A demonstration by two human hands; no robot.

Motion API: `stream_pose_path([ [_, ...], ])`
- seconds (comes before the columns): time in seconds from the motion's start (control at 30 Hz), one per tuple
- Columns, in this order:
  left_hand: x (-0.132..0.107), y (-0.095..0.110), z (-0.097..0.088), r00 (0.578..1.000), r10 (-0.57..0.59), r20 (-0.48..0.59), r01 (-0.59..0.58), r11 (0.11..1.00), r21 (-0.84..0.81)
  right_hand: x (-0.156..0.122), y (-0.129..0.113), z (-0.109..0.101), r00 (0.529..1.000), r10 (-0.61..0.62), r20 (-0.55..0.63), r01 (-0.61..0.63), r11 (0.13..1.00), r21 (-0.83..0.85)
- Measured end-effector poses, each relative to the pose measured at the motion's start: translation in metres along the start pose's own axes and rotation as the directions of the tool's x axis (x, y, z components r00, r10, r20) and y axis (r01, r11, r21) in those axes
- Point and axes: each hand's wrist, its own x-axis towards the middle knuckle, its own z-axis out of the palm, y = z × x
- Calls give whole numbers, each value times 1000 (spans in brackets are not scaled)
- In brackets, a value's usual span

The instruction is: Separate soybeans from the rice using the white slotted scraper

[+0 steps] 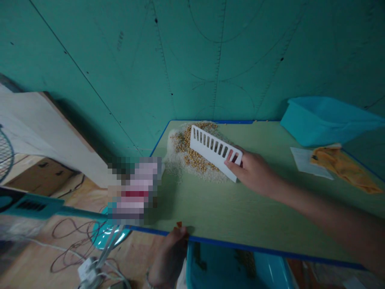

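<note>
My right hand (254, 172) grips one end of a white slotted plastic panel (214, 150), held edge-down on the green table (228, 204). The panel rests against a pile of white rice mixed with yellow beans (186, 154) at the table's far left corner. My left hand (170, 257) is at the table's near edge, fingers curled over it beside a small orange bit (179, 224). Just under that edge sits a blue tub (228, 269) with some grains inside.
A turquoise tub (325, 120) stands at the table's far right, with a white paper (303, 160) and a yellow cloth (343, 166) in front of it. A teal wall rises behind. On the floor to the left lie a fan base (105, 235), cables and a wooden board (45, 132).
</note>
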Motion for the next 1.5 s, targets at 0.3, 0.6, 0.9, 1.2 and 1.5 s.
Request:
stream_pose_path([
  [0.3,0,1,0,1000,-9,28,9,1000,8,-6,-28,-1,995,-34,91,30,999,43],
  [0.6,0,2,3,1000,3,-21,-3,1000,-8,-13,-35,11,994,-87,69,85,996,25],
  [0.9,0,1,0,1000,2,8,-2,1000,-14,-10,-10,-8,999,41,-19,-42,995,-87],
  [1.2,-1,-2,-5,999,-26,44,28,998,-53,14,32,-32,985,101,-141,-99,995,21],
  [1.5,-2,4,2,999,32,-14,-32,999,12,82,45,-16,999,10,-54,-4,994,112],
])
